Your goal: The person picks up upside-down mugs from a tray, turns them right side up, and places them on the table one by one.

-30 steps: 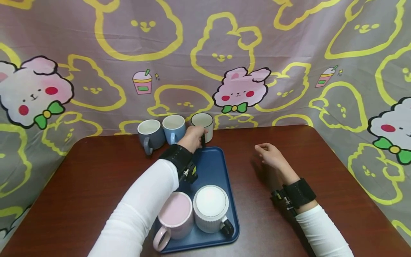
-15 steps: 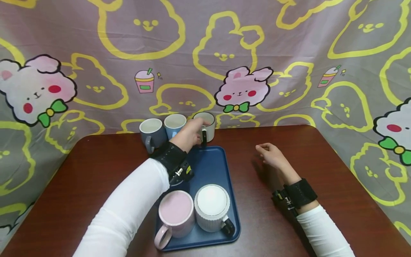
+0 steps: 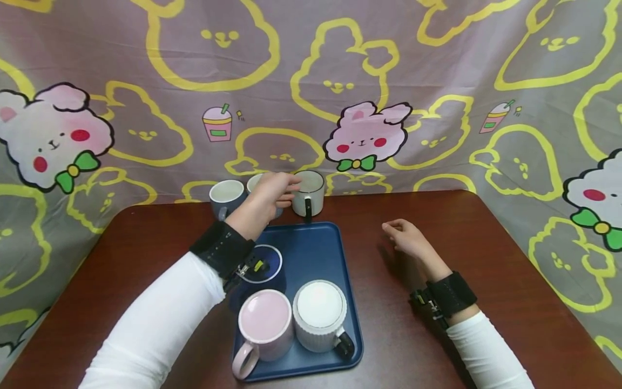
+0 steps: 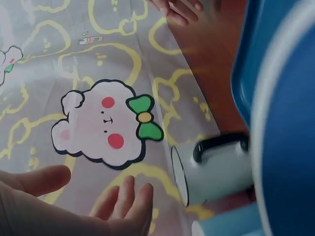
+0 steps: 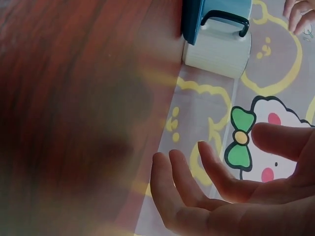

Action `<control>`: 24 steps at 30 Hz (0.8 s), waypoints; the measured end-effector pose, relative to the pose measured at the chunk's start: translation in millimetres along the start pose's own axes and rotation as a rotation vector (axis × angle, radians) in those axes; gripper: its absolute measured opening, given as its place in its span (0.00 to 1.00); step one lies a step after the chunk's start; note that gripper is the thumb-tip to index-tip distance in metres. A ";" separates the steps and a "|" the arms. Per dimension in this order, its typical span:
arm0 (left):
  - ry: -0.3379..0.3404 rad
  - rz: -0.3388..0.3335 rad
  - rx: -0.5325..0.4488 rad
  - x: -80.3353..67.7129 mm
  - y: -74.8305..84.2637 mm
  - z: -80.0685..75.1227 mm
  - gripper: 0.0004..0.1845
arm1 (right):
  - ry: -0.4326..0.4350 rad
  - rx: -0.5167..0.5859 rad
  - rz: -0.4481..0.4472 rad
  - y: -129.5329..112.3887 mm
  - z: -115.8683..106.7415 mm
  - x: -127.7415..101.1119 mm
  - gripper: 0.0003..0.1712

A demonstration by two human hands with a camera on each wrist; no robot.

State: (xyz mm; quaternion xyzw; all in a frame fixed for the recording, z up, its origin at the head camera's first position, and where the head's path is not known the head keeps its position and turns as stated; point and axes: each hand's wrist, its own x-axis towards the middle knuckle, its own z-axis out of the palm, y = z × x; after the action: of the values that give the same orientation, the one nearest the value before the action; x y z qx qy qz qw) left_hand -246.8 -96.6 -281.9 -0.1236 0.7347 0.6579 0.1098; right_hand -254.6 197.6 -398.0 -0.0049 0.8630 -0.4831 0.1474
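My left hand [image 3: 264,201] hovers over the back left of the tray with its fingers loosely extended and nothing in them. Just right of its fingertips stands a white enamel mug [image 3: 311,195] with a dark rim and black handle; it also shows in the left wrist view, behind my relaxed fingers [image 4: 135,201]. Partly hidden behind the hand are a light blue mug [image 3: 254,182] and a grey mug [image 3: 227,193]. A dark blue mug [image 3: 276,267] sits on the tray under my left wrist. My right hand [image 3: 412,237] is held over the table's right side, fingers loosely bent, holding nothing.
The blue tray [image 3: 316,248] lies mid-table, its front holding a pink mug [image 3: 266,324] and a ribbed white mug [image 3: 319,316] with a black handle. A patterned cloth [image 3: 427,65] hangs behind the brown table [image 3: 389,335].
My left hand has let go of the white enamel mug's handle and moved left and up, its fingers opening. The dark blue mug has come into sight. My right hand stays almost still.
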 end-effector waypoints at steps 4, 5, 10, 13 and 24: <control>0.003 0.092 0.105 -7.1 -4.0 -9.9 0.23 | 0.001 -0.004 -0.005 -0.1 1.4 0.4 0.31; 0.008 0.114 0.123 -8.7 -5.7 -12.5 0.23 | 0.000 -0.005 -0.007 -0.1 1.6 0.3 0.31; 0.045 0.187 0.189 -15.3 -14.2 -25.6 0.21 | -0.003 -0.014 -0.010 -0.2 2.9 -0.5 0.31; 0.069 0.210 0.214 -19.5 -18.2 -34.0 0.21 | -0.004 -0.026 -0.016 -0.8 3.9 -1.0 0.31; 0.087 0.219 0.283 -35.3 -41.4 -61.9 0.23 | 0.018 -0.118 -0.038 0.8 7.2 -3.3 0.30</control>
State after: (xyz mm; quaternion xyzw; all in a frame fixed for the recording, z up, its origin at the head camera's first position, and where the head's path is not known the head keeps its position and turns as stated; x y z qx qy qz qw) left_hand -199.8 -161.1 -302.5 -0.0544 0.8331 0.5499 0.0222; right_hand -249.4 192.5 -401.4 -0.0257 0.8911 -0.4341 0.1297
